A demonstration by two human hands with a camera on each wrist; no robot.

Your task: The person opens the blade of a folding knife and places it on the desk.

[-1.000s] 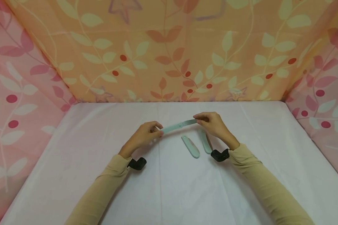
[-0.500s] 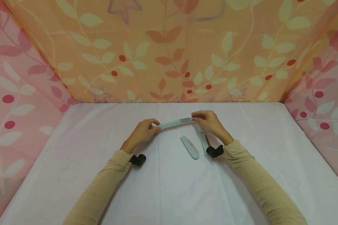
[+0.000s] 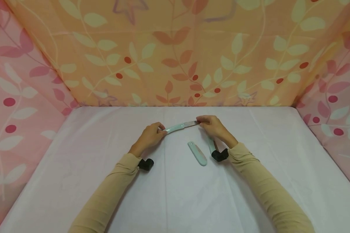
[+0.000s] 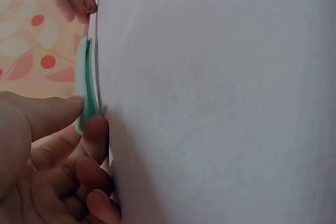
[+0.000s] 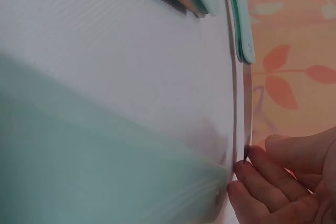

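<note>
An unfolded folding knife (image 3: 175,128), with a pale mint handle and metal blade, is held level between both hands. My left hand (image 3: 150,135) pinches the handle's end between thumb and fingers. At the blade's tip, the bent fingers of my right hand (image 3: 214,125) meet the metal; in the right wrist view the blade (image 5: 248,103) ends at the fingertips. Nearer to me, a second mint folding knife (image 3: 197,153) lies folded on the table. Under my right wrist is a third mint knife (image 3: 212,146), partly covered by the hand and the black wrist camera.
A white cloth covers the table (image 3: 119,200). Orange leaf-patterned fabric (image 3: 175,51) hangs along the back edge, with pink patterned fabric (image 3: 14,106) at the sides. Black wrist cameras (image 3: 145,165) sit below both hands.
The right hand has shifted slightly left and nearer the left hand, the knife moving left with it. More of the third knife is covered by the right wrist.
</note>
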